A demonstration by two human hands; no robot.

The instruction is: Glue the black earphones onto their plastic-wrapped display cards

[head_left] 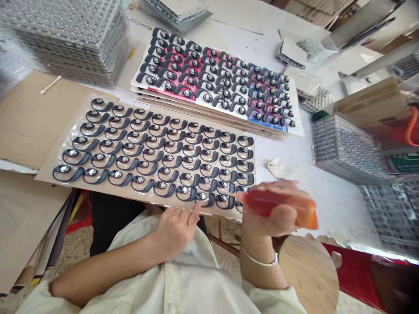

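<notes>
A large card under clear plastic lies at the table's near edge, holding several rows of black ear-hook pieces with round silver centres. My left hand rests open on the card's near edge, holding nothing. My right hand is shut around an orange-red plastic squeeze bottle. The bottle's narrow tip points left, close to the ear-hook pieces at the card's near right corner. My right hand hides the lower right end of the card.
A stack of printed cards with ear-hook pieces lies beyond the card. Stacks of clear plastic trays stand at the far left, and more trays stand at the right. A cotton swab lies on cardboard at the left, and a crumpled tissue lies on the table.
</notes>
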